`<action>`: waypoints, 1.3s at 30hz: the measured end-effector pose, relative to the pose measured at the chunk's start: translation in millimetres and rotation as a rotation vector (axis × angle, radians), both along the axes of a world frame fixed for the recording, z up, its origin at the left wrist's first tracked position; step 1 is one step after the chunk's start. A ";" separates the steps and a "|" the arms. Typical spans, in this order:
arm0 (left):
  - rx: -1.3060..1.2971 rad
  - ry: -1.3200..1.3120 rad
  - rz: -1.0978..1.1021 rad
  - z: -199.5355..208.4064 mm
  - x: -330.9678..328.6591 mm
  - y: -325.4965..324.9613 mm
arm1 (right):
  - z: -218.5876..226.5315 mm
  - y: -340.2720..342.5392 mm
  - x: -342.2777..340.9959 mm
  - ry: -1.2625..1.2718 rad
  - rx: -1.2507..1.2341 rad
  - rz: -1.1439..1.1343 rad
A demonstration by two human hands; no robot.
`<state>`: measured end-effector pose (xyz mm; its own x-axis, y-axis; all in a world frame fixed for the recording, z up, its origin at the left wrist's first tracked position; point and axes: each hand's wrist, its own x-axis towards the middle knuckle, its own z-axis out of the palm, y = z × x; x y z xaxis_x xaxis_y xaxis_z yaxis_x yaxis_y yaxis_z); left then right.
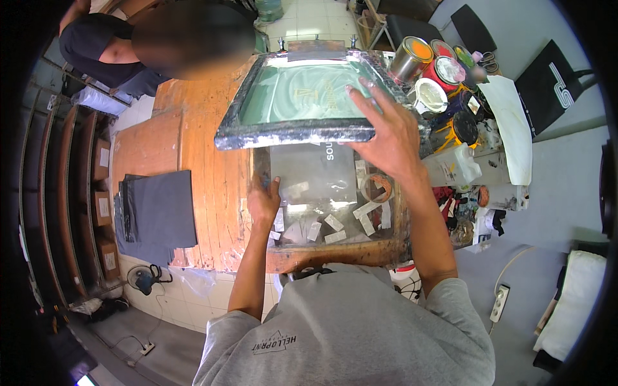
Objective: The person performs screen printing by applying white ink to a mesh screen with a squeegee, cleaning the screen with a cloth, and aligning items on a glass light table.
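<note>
A screen printing frame (296, 136) with a pale green mesh is tilted up, its near edge raised above the table and its far edge at the clamps. My right hand (389, 132) grips its near right corner, fingers over the top and thumb at the near edge. Under the frame lies a grey sheet (312, 174) with white print, partly hidden by it. My left hand (262, 201) rests at the sheet's left edge, thumb and fingers apart. Several pale tape pieces (333, 222) and a tape roll (376, 188) lie on the glass-like board around the sheet.
Dark flat sheets (158, 209) are stacked on the left of the wooden table (215, 206). Paint cans (412, 58) and tubs (430, 95) crowd the right side. Another person (109, 48) is at the far left. Shelves (71, 206) line the left wall; a fan (145, 276) stands below.
</note>
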<state>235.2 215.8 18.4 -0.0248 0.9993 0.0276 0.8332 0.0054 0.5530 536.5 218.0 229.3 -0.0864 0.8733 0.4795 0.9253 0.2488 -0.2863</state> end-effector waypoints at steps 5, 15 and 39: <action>0.047 -0.836 0.034 89.8 19.2 -12.1 | -34.4 -27.2 -9.4 -0.002 0.089 0.043; -0.308 -1.419 0.332 105.8 20.0 -21.3 | -171.0 -166.9 -10.5 0.028 -0.162 -0.347; 0.125 -1.180 0.039 164.8 54.5 -10.6 | -32.0 -6.0 18.5 -0.306 0.347 -0.077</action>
<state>289.7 205.2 183.2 -0.1308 0.9893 0.0640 -0.1912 -0.0885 0.9775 555.0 211.9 197.4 -0.2109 0.6755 0.7066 0.9737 0.2091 0.0907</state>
